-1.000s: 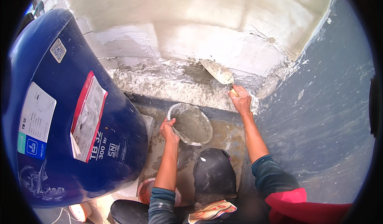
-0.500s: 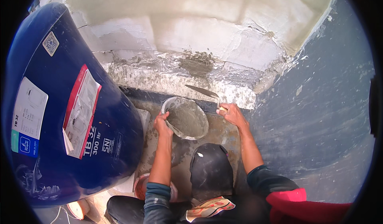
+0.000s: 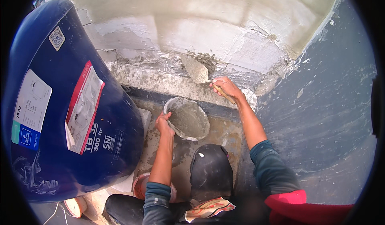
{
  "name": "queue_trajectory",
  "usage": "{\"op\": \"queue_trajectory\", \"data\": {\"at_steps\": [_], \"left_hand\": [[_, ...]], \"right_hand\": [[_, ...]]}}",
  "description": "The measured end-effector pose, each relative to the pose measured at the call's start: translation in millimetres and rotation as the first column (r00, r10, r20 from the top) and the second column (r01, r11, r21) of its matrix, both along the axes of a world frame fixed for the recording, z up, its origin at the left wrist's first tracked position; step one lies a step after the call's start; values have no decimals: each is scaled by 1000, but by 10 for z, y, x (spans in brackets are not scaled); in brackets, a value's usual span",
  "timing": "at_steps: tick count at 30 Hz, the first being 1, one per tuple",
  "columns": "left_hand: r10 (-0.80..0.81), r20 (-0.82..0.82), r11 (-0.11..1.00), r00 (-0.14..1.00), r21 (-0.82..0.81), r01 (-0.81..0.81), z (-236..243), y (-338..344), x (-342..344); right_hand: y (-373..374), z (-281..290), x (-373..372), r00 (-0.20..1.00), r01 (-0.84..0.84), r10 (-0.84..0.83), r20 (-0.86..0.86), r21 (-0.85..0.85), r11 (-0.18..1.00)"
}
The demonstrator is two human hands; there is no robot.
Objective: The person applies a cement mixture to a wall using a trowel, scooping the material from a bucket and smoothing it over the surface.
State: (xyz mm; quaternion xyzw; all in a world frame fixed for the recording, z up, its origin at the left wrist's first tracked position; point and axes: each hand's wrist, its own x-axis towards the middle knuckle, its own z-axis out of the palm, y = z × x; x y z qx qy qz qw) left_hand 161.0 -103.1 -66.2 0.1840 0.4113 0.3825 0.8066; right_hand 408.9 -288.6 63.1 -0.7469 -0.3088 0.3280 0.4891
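Right hand (image 3: pixel 226 86) grips the trowel (image 3: pixel 195 69), blade pointing up-left against the wall's (image 3: pixel 224 44) rough lower edge. Left hand (image 3: pixel 163 123) pinches the mortar bowl's (image 3: pixel 188 121) rim, seemingly just above the floor (image 3: pixel 224 135), with the blue tank (image 3: pixel 60 117) crowding its left.

The right hand (image 3: pixel 227 86) grips the wooden handle of a trowel (image 3: pixel 195 70), whose mortar-coated blade lies against the rough wall base (image 3: pixel 160 78) at twelve o'clock. The left hand (image 3: pixel 163 123) holds the rim of a mortar pan (image 3: pixel 188 119) just below, at centre. A large dark blue water tank (image 3: pixel 68 104) fills nine o'clock.
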Motion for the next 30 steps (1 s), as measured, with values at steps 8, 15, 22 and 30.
{"op": "queue_trajectory", "data": {"at_steps": [8, 15, 22, 30], "left_hand": [[-17, 24, 1000, 1000, 3, 17, 75, -37, 0], [-30, -10, 999, 1000, 21, 30, 136, -55, 1], [-14, 2, 1000, 1000, 14, 14, 112, -44, -8], [-31, -17, 999, 999, 30, 32, -22, -17, -26]], "right_hand": [[-459, 240, 326, 996, 23, -19, 84, -47, 999], [-771, 466, 129, 961, 141, -130, 242, -26, 990], [-779, -303, -889, 901, 110, -57, 429, -99, 989], [-472, -358, -824, 826, 131, 12, 563, -213, 968]]}}
